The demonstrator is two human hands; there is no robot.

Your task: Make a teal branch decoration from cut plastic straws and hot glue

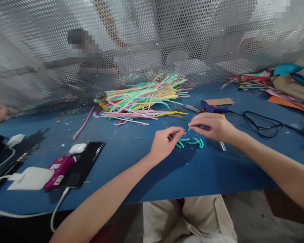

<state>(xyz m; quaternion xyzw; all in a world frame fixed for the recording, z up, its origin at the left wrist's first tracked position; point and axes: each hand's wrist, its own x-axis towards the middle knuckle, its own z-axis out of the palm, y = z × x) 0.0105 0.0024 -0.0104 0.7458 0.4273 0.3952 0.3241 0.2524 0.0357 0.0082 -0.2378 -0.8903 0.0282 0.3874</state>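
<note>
My right hand (211, 126) pinches a short green piece (189, 128) between thumb and forefinger, above the blue table (121, 162). Just left of it, my left hand (166, 141) is closed in a pinch; whatever is between its fingertips is too small to make out. Short green pieces (199, 143) lie on the table beneath and between both hands. Behind them is a large pile of colourful fuzzy stems (144, 98). A blue glue gun (214, 108) rests beyond my right hand, beside scissors (192, 108) and a cardboard strip (220, 101).
A black phone (84, 163), a white earbud case (77, 148), a purple power block (59, 172) and a white charger (31, 178) lie at left. Scraps (291, 84) fill the back right. A perforated metal screen (147, 40) stands behind; another person's hand (0, 114) shows far left.
</note>
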